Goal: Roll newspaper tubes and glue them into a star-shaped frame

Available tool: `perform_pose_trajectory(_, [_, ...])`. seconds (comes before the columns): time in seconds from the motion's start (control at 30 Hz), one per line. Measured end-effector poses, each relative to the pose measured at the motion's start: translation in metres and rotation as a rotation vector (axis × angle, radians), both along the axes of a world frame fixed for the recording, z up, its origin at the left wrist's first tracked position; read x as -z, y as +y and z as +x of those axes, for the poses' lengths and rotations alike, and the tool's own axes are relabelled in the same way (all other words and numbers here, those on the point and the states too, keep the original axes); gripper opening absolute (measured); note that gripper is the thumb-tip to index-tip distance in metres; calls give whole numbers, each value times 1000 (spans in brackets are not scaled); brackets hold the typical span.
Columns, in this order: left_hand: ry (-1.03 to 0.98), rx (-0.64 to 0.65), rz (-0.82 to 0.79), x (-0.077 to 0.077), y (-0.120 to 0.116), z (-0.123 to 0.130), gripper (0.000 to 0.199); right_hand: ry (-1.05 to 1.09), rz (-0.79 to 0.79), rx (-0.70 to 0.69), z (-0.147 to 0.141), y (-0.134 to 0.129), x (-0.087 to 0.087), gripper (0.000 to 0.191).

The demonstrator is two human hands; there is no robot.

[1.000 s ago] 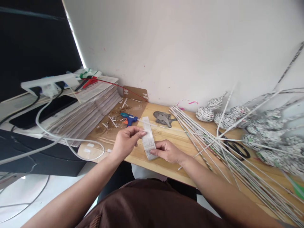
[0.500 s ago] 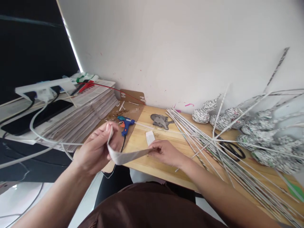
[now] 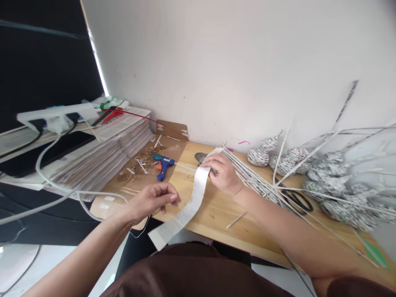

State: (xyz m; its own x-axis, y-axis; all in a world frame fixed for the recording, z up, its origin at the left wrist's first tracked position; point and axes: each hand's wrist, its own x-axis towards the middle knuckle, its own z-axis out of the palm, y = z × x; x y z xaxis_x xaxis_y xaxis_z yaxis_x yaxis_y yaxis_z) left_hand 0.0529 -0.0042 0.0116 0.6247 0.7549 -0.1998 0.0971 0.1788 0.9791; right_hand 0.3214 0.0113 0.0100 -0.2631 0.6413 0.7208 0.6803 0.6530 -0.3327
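Note:
A long strip of printed paper (image 3: 193, 202) hangs in a curve from my right hand (image 3: 223, 172), whose fingers pinch it near its upper end. Its lower end dangles loose past the table's front edge. Left of the strip, my left hand (image 3: 156, 199) is apart from it, fingers curled in toward the thumb with nothing visible in them. Behind my left hand lies a blue glue gun (image 3: 166, 167) on brown cardboard. A grey object (image 3: 200, 157), partly hidden by my right hand, lies on the wooden table (image 3: 216, 218).
At left are a newspaper stack (image 3: 111, 152), a power strip (image 3: 58, 113) with cables, and a dark phone-like slab (image 3: 52, 152). Rolled paper sticks (image 3: 244, 167), black-handled scissors (image 3: 295, 200) and woven paper shapes (image 3: 334, 177) occupy the right side. Paper scraps (image 3: 141, 166) litter the cardboard.
My left hand has let go of the paper strip, which now hangs down. My right hand has moved up and slightly right with it. A smaller white paper piece is no longer visible on the table.

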Motion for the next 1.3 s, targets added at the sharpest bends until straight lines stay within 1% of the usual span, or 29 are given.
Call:
perform_pose_trajectory(0.03, [-35, -73, 2, 1, 4, 5, 25, -14, 18, -19, -4, 1, 1, 32])
perform_pose_trajectory(0.1, [-141, -183, -78, 2, 13, 19, 45, -33, 48, -61, -14, 2, 4, 31])
perform_pose_trajectory(0.13, [-189, -194, -135, 2, 17, 27, 55, -42, 56, -84, -19, 2, 5, 30])
perform_pose_trajectory(0.17, [-232, -192, -187, 3, 21, 36, 60, -60, 59, -107, -24, 3, 6, 29])
perform_pose_trajectory(0.2, [-263, -171, -234, 4, 25, 44, 61, -83, 61, -121, -28, 4, 7, 27])
perform_pose_trajectory(0.23, [-285, -145, -269, 6, 29, 52, 56, -104, 64, -119, -30, 5, 8, 26])
perform_pose_trajectory(0.27, [-294, -149, -288, 9, 33, 57, 47, -111, 66, -86, -29, 8, 10, 24])
perform_pose_trajectory(0.3, [-286, -171, -306, 12, 36, 61, 38, -97, 62, -15, -27, 12, 12, 26])
perform_pose_trajectory(0.37, [-269, -241, -334, 18, 41, 64, 30, -42, 10, 212, -15, 23, 18, 37])
perform_pose_trajectory(0.4, [-263, -274, -338, 21, 43, 63, 30, -25, -49, 337, -7, 30, 21, 42])
perform_pose_trajectory(0.43, [-260, -297, -334, 24, 44, 62, 32, -59, -141, 427, 1, 38, 25, 44])
perform_pose_trajectory(0.47, [-259, -311, -322, 25, 45, 60, 35, -136, -276, 464, 8, 45, 29, 42])
perform_pose_trajectory(0.5, [-255, -317, -305, 26, 45, 59, 37, -213, -401, 458, 14, 52, 33, 37])
perform_pose_trajectory(0.57, [-248, -309, -269, 27, 45, 59, 41, -273, -488, 437, 20, 63, 40, 23])
perform_pose_trajectory(0.63, [-248, -278, -223, 27, 44, 60, 42, -279, -485, 438, 20, 70, 45, 22])
perform_pose_trajectory(0.77, [-244, -197, -118, 23, 43, 66, 35, -260, -464, 486, 14, 75, 52, 32])
perform_pose_trajectory(0.83, [-239, -176, -84, 21, 42, 67, 35, -222, -466, 514, 14, 76, 55, 38])
perform_pose_trajectory(0.9, [-233, -177, -62, 20, 41, 67, 39, -108, -475, 555, 15, 77, 54, 43])
perform_pose_trajectory(0.97, [-223, -177, -44, 18, 42, 68, 43, 65, -456, 585, 15, 76, 48, 47])
perform_pose_trajectory(1.0, [-217, -173, -36, 18, 42, 68, 46, 141, -443, 573, 15, 75, 43, 46])
perform_pose_trajectory(1.03, [-210, -166, -31, 17, 43, 69, 50, 197, -453, 523, 14, 72, 37, 46])
perform_pose_trajectory(1.07, [-205, -160, -25, 17, 44, 70, 53, 247, -495, 433, 13, 68, 30, 48])
perform_pose_trajectory(1.1, [-202, -160, -18, 17, 44, 71, 57, 295, -594, 295, 11, 64, 23, 53])
perform_pose_trajectory(1.13, [-199, -166, -8, 17, 45, 73, 60, 361, -743, 114, 8, 59, 16, 55])
perform_pose_trajectory(1.17, [-195, -171, 1, 17, 45, 74, 64, 449, -896, -68, 5, 54, 11, 56])
perform_pose_trajectory(1.2, [-188, -173, 11, 17, 46, 76, 66, 536, -1009, -215, 2, 50, 8, 52])
perform_pose_trajectory(1.23, [-176, -172, 20, 18, 46, 77, 68, 626, -1066, -299, -1, 46, 7, 47])
perform_pose_trajectory(1.27, [-161, -170, 25, 18, 46, 78, 69, 709, -1082, -325, -4, 44, 9, 43])
perform_pose_trajectory(1.3, [-145, -167, 26, 20, 46, 79, 69, 773, -1062, -307, -6, 42, 12, 41])
